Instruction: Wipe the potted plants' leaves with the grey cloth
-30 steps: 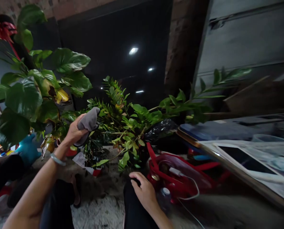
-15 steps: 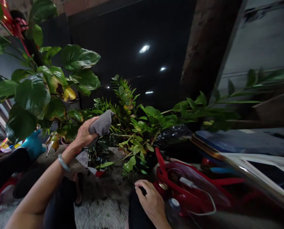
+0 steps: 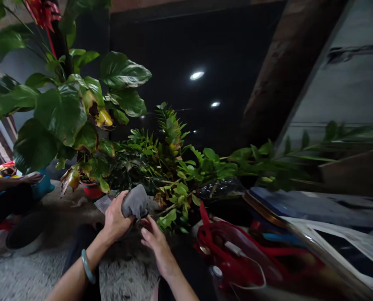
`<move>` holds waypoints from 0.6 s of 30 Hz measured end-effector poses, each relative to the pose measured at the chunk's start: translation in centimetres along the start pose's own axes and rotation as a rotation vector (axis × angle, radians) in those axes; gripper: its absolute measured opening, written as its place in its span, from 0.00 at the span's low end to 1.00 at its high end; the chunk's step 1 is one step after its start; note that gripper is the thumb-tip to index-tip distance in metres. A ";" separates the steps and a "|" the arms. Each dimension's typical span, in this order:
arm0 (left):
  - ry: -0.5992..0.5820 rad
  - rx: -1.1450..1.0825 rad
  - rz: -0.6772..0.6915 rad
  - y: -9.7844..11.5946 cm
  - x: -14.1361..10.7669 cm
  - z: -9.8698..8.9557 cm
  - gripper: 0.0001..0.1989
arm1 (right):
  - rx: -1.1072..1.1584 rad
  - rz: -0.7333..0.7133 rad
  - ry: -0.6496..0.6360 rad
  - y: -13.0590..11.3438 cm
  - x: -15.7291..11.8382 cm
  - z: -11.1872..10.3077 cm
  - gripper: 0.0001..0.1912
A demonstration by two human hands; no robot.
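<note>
Grey cloth (image 3: 135, 202) sits bunched in the left hand (image 3: 116, 218), low in front of the potted plants, just above the person's knees. The fingers of that hand are curled tight around the cloth's lower part, so its rounded upper end bulges out to the right of the thumb. The fabric looks soft and matte, like microfibre or felt, folded into a thick wad with smooth creases.

The right hand (image 3: 157, 242) lies just beside it, fingers loosely spread and half open, the fingertips reaching up to the cloth's underside; whether they press on it or only brush it is hard to tell. It holds nothing of its own. A pale green bangle (image 3: 86, 266), smooth and glossy, circles the left wrist.

Behind the hands stands a small-leaved plant (image 3: 174, 175) with narrow stems of paired, waxy leaflets, some yellowing. To the left rises a broad-leaved plant (image 3: 61, 113), its leaves large, heart-shaped and shiny, a few brown and curled at the edges, growing from a red pot (image 3: 92, 190). A white paper tag (image 3: 103, 203) lies by the pot. At the right sits a red plastic basket (image 3: 233, 251) with a white cable draped over it. The floor (image 3: 123, 280) below is rough, speckled concrete.
</note>
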State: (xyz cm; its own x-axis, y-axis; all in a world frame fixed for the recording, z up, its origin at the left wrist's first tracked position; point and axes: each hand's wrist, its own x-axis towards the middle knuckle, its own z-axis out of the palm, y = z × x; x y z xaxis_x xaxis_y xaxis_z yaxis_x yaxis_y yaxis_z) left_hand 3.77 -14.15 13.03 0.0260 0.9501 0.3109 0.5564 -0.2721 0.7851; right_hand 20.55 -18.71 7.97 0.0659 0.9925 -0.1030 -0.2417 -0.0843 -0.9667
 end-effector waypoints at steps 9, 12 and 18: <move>-0.164 -0.222 0.221 -2.0 -3.2 3.4 0.43 | 0.270 0.015 0.286 0.5 2.1 5.0 0.24; -0.182 -0.492 0.141 -3.3 0.4 1.7 0.30 | 0.310 -0.045 0.429 -2.5 4.0 4.5 0.26; 0.232 -0.354 0.034 -8.7 8.2 0.9 0.22 | 0.178 -0.381 0.583 -6.8 8.9 5.2 0.39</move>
State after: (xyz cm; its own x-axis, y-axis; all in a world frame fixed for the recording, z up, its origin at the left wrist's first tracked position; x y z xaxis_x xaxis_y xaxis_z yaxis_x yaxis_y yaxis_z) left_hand -0.16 -3.88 8.23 -0.1706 0.8911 0.4205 0.2378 -0.3769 0.8952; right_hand 17.73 -8.85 14.88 0.6711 0.7373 0.0772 -0.2504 0.3234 -0.9125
